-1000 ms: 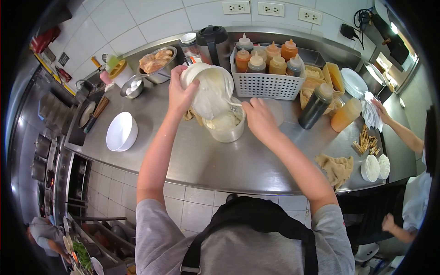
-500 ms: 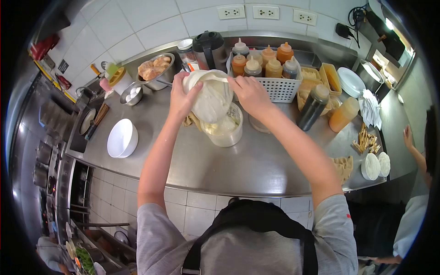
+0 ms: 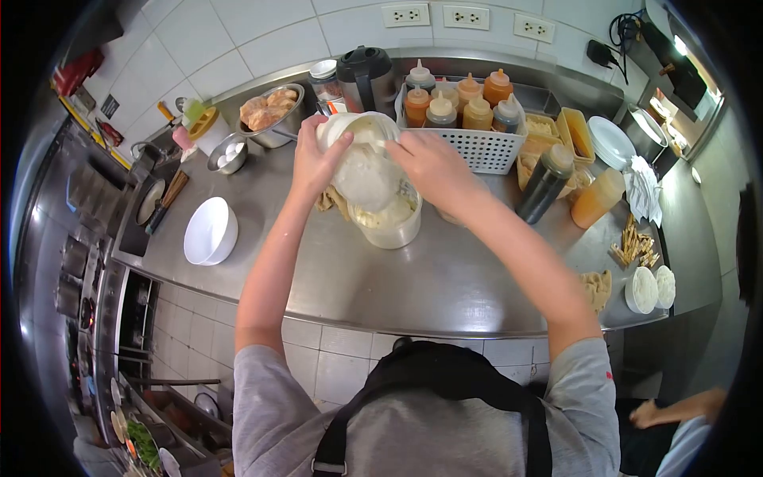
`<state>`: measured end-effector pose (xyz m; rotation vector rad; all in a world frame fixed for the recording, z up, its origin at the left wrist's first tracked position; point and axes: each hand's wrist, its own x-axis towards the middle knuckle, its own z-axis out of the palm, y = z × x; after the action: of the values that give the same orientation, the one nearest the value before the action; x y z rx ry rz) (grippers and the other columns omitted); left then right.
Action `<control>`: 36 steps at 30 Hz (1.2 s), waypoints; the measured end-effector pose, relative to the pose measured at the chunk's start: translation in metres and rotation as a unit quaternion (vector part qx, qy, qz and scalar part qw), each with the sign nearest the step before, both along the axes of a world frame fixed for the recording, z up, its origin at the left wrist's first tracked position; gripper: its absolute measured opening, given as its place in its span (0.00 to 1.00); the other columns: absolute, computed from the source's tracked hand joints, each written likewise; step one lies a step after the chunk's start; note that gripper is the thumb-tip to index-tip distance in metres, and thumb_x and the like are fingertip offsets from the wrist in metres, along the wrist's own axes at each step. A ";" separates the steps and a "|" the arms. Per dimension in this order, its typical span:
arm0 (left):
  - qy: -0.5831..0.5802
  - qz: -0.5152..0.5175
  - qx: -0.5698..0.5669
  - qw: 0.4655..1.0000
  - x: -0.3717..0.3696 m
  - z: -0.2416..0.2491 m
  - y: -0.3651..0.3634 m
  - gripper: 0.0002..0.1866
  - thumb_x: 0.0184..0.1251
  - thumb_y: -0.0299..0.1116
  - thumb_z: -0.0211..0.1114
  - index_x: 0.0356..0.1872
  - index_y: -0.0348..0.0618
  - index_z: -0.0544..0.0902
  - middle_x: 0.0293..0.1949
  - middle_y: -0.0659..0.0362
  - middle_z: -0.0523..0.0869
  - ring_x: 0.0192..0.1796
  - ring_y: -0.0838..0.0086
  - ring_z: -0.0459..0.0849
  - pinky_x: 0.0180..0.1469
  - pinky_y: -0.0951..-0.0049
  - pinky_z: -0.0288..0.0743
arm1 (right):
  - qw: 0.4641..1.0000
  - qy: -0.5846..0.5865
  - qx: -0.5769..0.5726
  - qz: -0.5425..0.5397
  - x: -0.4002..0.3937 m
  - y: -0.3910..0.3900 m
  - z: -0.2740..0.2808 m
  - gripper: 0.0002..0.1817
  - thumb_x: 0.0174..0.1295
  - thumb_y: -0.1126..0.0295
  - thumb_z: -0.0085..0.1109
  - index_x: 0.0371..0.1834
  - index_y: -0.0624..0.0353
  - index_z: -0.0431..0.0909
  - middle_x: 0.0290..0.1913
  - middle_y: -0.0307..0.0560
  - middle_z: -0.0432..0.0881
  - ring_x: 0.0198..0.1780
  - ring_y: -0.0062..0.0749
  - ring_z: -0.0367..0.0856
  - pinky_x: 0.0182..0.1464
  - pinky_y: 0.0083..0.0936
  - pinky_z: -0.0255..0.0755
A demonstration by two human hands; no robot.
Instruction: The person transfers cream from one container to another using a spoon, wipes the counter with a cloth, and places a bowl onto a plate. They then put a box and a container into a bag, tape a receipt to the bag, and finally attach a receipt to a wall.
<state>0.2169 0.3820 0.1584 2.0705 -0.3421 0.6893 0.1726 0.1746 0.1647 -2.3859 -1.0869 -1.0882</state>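
Observation:
My left hand grips a round white tub by its side and tilts it, mouth down, above a second container. Thick white cream coats its inside and hangs toward the opening. In my closed right hand is a slim white spatula, reaching into the tilted tub; its far end is hidden. Beneath stands a translucent plastic container, upright on the counter, with pale creamy mixture inside. A tan cloth lies just left of it.
A white bowl rests at left on the steel counter. Sauce bottles fill a white basket behind. Dark and orange bottles stand right. A steel bowl of raw meat sits back left. Another person's arm shows lower right.
My right hand has shifted slightly left and down, pushing the spatula deeper into the tilted tub. The tub's mouth has turned. At right, the other person's arm has moved lower.

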 end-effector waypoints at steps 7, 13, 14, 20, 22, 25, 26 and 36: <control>0.028 0.002 0.006 1.000 -0.009 0.002 -0.004 0.30 0.47 0.46 0.64 0.47 0.39 0.65 0.47 0.47 0.69 0.50 0.58 0.70 0.51 0.66 0.64 | 0.999 -0.030 0.010 -0.042 0.035 0.003 -0.022 0.16 0.45 0.77 0.48 0.40 0.60 0.72 0.29 0.44 0.69 0.33 0.37 0.71 0.35 0.30 0.66; -0.015 0.012 0.021 1.000 -0.012 -0.005 -0.007 0.29 0.47 0.44 0.64 0.47 0.39 0.65 0.47 0.48 0.69 0.50 0.58 0.70 0.51 0.65 0.63 | 0.946 0.255 0.177 -0.095 0.022 0.017 -0.063 0.08 0.54 0.74 0.47 0.34 0.59 0.76 0.29 0.52 0.71 0.31 0.45 0.74 0.33 0.38 0.66; -0.020 0.012 0.017 1.000 -0.011 -0.007 -0.006 0.29 0.47 0.44 0.64 0.47 0.39 0.65 0.47 0.48 0.69 0.50 0.58 0.70 0.51 0.65 0.63 | 0.946 0.255 0.177 -0.096 0.023 0.014 -0.065 0.08 0.54 0.74 0.47 0.34 0.59 0.76 0.29 0.52 0.71 0.31 0.45 0.74 0.33 0.38 0.66; 0.000 0.007 0.005 1.000 -0.012 -0.003 -0.003 0.29 0.46 0.43 0.64 0.47 0.39 0.65 0.47 0.49 0.69 0.50 0.58 0.70 0.51 0.65 0.64 | 0.963 0.234 0.108 -0.076 -0.004 0.000 -0.022 0.06 0.53 0.74 0.48 0.32 0.61 0.74 0.28 0.52 0.70 0.31 0.45 0.72 0.34 0.36 0.66; -0.002 0.005 0.012 1.000 -0.012 -0.002 -0.004 0.29 0.46 0.43 0.64 0.47 0.39 0.65 0.47 0.49 0.69 0.50 0.58 0.69 0.51 0.65 0.64 | 0.991 0.105 0.083 -0.025 -0.014 0.004 -0.005 0.05 0.48 0.76 0.46 0.26 0.62 0.73 0.28 0.51 0.71 0.34 0.45 0.72 0.36 0.35 0.67; -0.001 0.006 0.027 1.000 -0.015 -0.002 -0.005 0.29 0.45 0.43 0.64 0.47 0.39 0.65 0.46 0.49 0.68 0.50 0.58 0.69 0.51 0.65 0.63 | 0.996 -0.018 0.081 -0.014 0.005 -0.002 -0.008 0.05 0.48 0.76 0.47 0.26 0.61 0.73 0.25 0.49 0.69 0.33 0.43 0.71 0.36 0.34 0.66; 0.002 0.009 0.033 0.999 -0.016 -0.002 -0.004 0.29 0.46 0.42 0.64 0.47 0.39 0.65 0.46 0.49 0.68 0.50 0.58 0.69 0.51 0.65 0.63 | 0.997 -0.017 0.081 -0.014 0.007 -0.006 -0.017 0.05 0.48 0.76 0.47 0.26 0.61 0.73 0.25 0.49 0.69 0.33 0.43 0.71 0.36 0.34 0.66; -0.028 -0.011 -0.008 1.000 -0.010 -0.015 0.005 0.29 0.44 0.41 0.65 0.47 0.39 0.64 0.46 0.49 0.68 0.49 0.58 0.69 0.51 0.65 0.63 | 0.949 0.240 0.207 0.006 -0.023 -0.008 -0.042 0.06 0.53 0.74 0.48 0.31 0.62 0.74 0.25 0.51 0.68 0.30 0.45 0.70 0.31 0.35 0.64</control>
<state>0.2066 0.3875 0.1435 2.0330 -0.3882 0.7353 0.1494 0.1671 0.1225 -2.1314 -0.6285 -0.5990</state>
